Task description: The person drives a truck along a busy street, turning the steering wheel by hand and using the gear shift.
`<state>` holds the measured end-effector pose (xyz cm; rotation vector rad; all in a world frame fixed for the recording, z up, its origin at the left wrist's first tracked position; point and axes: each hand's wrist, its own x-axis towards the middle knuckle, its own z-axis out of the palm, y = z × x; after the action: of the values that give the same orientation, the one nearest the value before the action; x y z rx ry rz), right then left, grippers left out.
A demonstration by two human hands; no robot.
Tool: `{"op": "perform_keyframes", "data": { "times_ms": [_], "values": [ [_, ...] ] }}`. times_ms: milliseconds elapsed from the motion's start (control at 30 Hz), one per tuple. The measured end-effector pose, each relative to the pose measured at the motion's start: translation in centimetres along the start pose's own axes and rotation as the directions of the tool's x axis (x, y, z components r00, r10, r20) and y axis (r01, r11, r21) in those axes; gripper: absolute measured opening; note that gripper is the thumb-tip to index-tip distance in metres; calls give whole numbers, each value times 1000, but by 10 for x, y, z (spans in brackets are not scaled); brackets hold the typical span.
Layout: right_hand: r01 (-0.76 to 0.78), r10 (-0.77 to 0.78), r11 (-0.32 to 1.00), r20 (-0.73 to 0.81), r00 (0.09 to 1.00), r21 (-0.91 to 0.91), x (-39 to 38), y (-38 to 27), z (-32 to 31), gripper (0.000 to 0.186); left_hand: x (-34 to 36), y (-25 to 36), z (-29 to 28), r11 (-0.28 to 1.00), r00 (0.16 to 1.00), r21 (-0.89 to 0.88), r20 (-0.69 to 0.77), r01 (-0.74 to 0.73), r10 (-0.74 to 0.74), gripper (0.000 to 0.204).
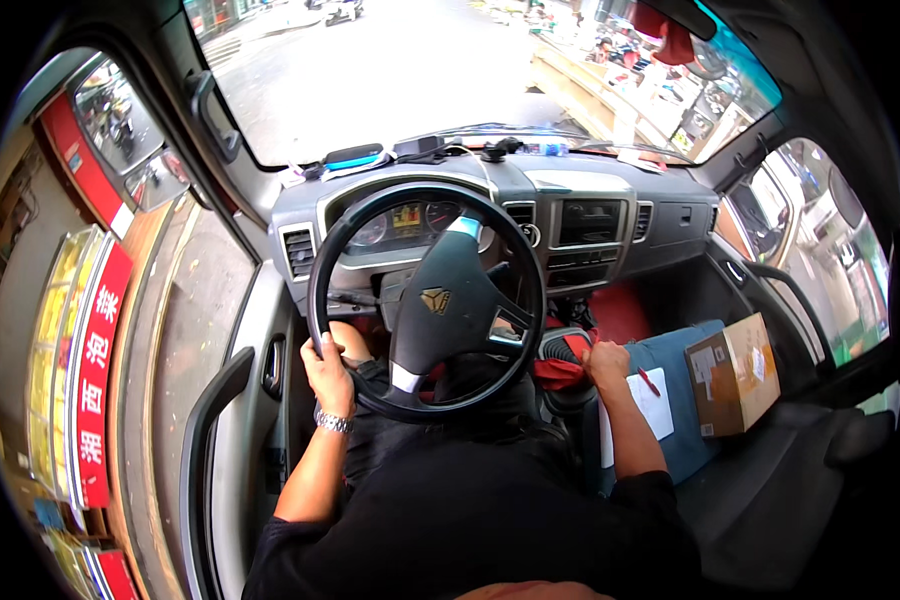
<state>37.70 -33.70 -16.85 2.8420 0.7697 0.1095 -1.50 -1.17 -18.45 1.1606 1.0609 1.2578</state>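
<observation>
My left hand (330, 378) is wrapped round the lower left rim of the black steering wheel (440, 300); a metal-banded watch (333, 421) circles that wrist. My right hand (606, 363) is closed at the gear lever, beside its grey pleated boot (566, 347). The fingers hide the lever's knob. Red cloth (560, 373) lies around the boot, close to this hand. Just right of my right forearm, a red pen (650, 382) rests on white paper (652, 408) on the blue-covered passenger seat (682, 345).
A brown cardboard box (718, 385) sits on the passenger seat. Dashboard (580, 180) and instrument panel (406, 222) lie beyond the wheel, with small items along the dash top. The driver's door (232, 420) is at my left. Through the windscreen shows a bright street.
</observation>
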Motion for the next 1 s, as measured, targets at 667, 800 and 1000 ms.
{"op": "perform_keyframes", "data": {
  "times_ms": [667, 800, 1000],
  "values": [
    [-24, 23, 1000, 64, 998, 16, -9, -9, -11, 43, 15, 18, 2, 1000, 998, 16, 61, -2, 1, 42],
    [-24, 23, 1000, 54, 998, 10, -9, -10, -8, 43, 17, 18, 0, 1000, 998, 23, 65, -10, 8, 40],
    [-33, 33, 999, 82, 996, 0, -8, -16, -7, 44, 23, 18, -3, 1000, 998, 21, 58, -7, 6, 40]
  ]
}}
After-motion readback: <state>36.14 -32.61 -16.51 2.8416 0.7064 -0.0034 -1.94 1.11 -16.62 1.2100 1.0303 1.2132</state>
